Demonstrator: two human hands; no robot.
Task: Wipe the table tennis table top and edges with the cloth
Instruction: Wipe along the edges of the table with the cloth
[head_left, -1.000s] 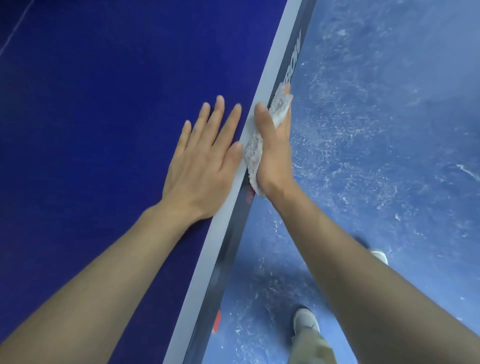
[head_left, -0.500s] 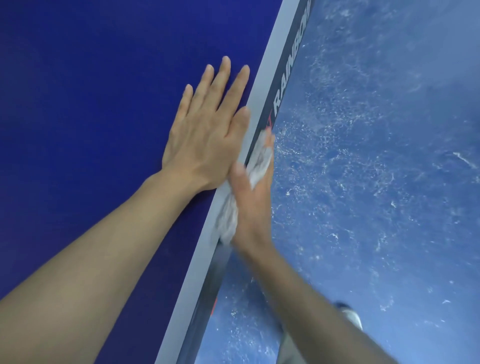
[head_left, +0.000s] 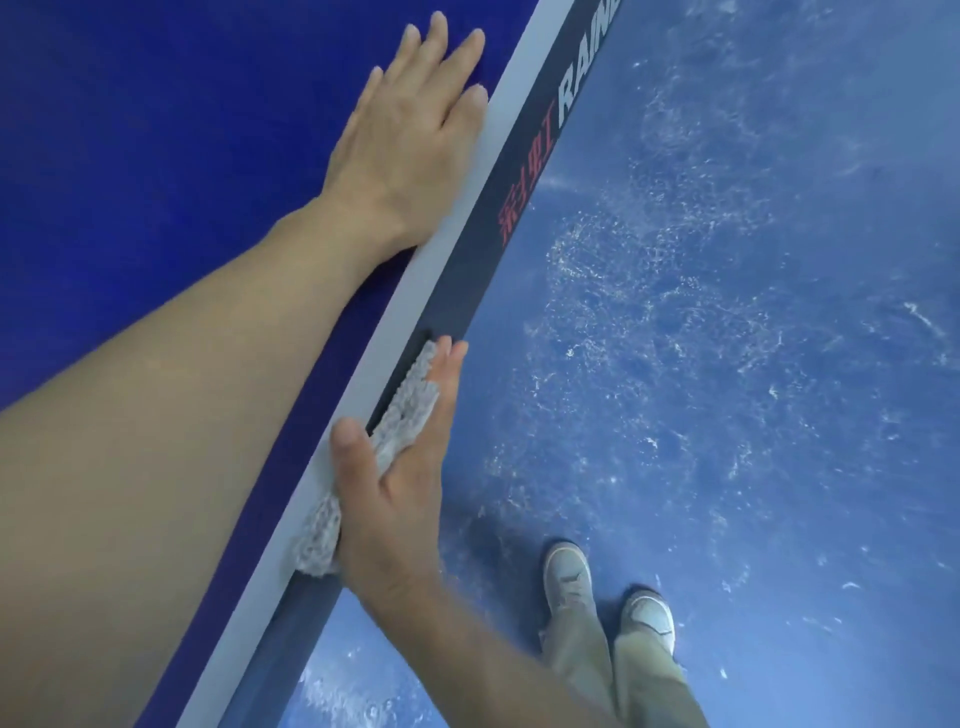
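Observation:
The dark blue table tennis table top (head_left: 156, 156) fills the left side, bordered by a white line and a dark side edge (head_left: 483, 249) with red and white lettering. My left hand (head_left: 410, 130) lies flat, palm down, on the top beside the white line, fingers together. My right hand (head_left: 400, 467) presses a pale grey textured cloth (head_left: 400, 415) against the side edge, thumb over the white line, fingers along the dark face. Part of the cloth sticks out below my palm.
A scuffed blue floor (head_left: 727, 312) lies to the right of the table. My two grey shoes (head_left: 566, 571) and khaki trouser legs stand close to the table's edge at the bottom right.
My right hand has slid the cloth back along the side edge towards me, well behind my left hand. My left hand stays flat on the top. The lettering on the edge is now uncovered.

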